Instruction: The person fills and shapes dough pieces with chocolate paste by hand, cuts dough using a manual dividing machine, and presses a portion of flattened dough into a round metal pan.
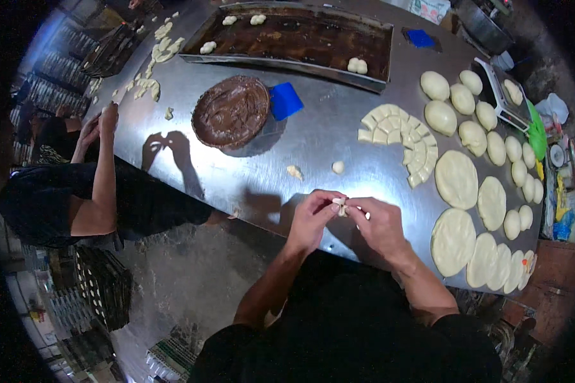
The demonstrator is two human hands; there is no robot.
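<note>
Over the near edge of the metal table, my left hand (314,221) and my right hand (381,228) pinch a small piece of pale dough (341,206) between their fingertips. Another small white bit shows by the fingers of my right hand; whether it is part of the same piece I cannot tell. Just beyond my hands lie a round dough ball (338,167) and a dough scrap with a brownish tint (294,172). Farther off stands a round bowl of brown paste (230,112), with a blue scraper (285,101) at its right side.
A dark baking tray (294,39) at the back holds several dough clusters. Cut dough pieces (390,126), flattened rounds (457,179) and dough balls (441,118) cover the right side, near a scale (501,96). At left, a co-worker's hands (99,124) are by loose dough pieces (148,86).
</note>
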